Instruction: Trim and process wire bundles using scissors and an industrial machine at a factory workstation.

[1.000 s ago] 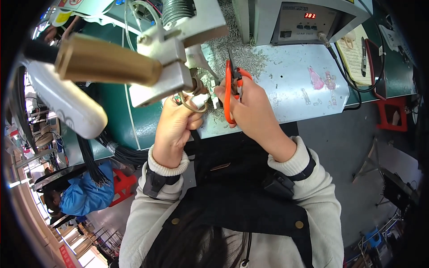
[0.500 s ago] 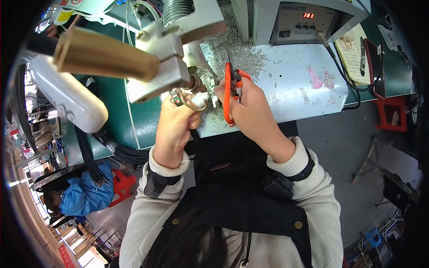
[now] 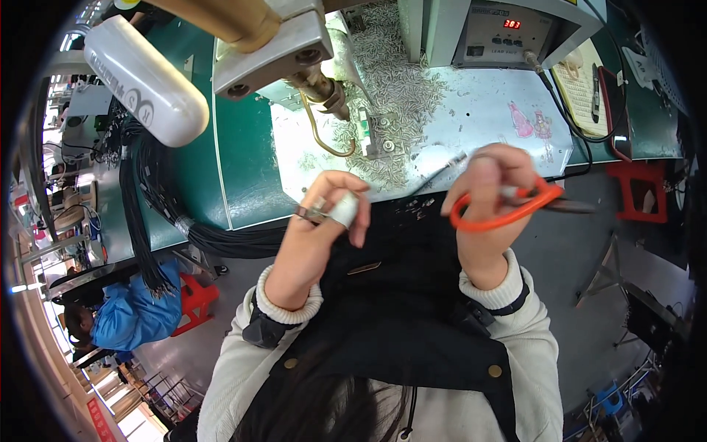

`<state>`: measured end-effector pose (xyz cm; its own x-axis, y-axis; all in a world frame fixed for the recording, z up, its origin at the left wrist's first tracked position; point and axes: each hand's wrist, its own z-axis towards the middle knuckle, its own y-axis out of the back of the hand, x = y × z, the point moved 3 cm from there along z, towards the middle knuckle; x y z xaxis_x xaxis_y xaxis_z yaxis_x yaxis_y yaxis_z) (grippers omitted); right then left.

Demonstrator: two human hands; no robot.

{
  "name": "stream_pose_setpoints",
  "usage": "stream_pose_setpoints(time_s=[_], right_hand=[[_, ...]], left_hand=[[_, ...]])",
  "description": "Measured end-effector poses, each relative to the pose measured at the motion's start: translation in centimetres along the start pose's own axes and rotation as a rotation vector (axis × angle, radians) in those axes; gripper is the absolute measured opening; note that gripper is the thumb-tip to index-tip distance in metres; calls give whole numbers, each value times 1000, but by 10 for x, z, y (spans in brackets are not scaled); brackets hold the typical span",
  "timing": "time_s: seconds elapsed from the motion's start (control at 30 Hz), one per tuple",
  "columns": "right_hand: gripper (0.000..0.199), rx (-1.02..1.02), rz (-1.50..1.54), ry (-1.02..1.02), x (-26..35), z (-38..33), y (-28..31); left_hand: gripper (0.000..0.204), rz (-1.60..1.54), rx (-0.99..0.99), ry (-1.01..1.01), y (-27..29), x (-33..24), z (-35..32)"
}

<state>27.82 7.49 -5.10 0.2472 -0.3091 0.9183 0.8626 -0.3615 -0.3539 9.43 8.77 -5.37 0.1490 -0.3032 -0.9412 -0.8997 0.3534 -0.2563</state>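
My left hand [image 3: 313, 225] hovers before the near edge of the metal plate [image 3: 482, 121]. Its fingers are loosely curled and apart with nothing visible in them; white wrapping covers the thumb, and a metal ring sits on a finger. To the right, my right hand [image 3: 490, 191] grips scissors with orange handles [image 3: 497, 219], the dark blades pointing right. Between the hands and the machine, a small metal fixture [image 3: 379, 140] with a green part stands under the machine's tip [image 3: 339, 107]. A thin dark rod or wire [image 3: 438, 174] with a pale end slants at the plate's edge.
Many small metal pieces [image 3: 401, 88] are scattered over the plate. A brass-coloured cylinder [image 3: 228, 22] and a white rounded housing [image 3: 147, 81] overhang the left. Black cables [image 3: 247, 241] lie bundled there. A control box [image 3: 501, 40] and a notebook [image 3: 585, 96] are back right.
Both hands have drawn back from the fixture toward me, the right one also moving right. The scissors have swung from pointing away to pointing right. The dark rod or wire now shows at the plate's edge.
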Motion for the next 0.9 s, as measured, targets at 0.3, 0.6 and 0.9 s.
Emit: stream_pose_setpoints(time_s=[0.3,0.6,0.9], right_hand=[[11,800,-432,-42,-21,-17,-23],[20,635,-153,-642,-16,-21,-25],[22,715,-54,-937,-16,-22,-31]], left_hand=[[35,95,112,204,-18,5,-14],[19,682,-150,-413,-15,-14,-22],[26,810,-195,-572,-12,-9,-19]])
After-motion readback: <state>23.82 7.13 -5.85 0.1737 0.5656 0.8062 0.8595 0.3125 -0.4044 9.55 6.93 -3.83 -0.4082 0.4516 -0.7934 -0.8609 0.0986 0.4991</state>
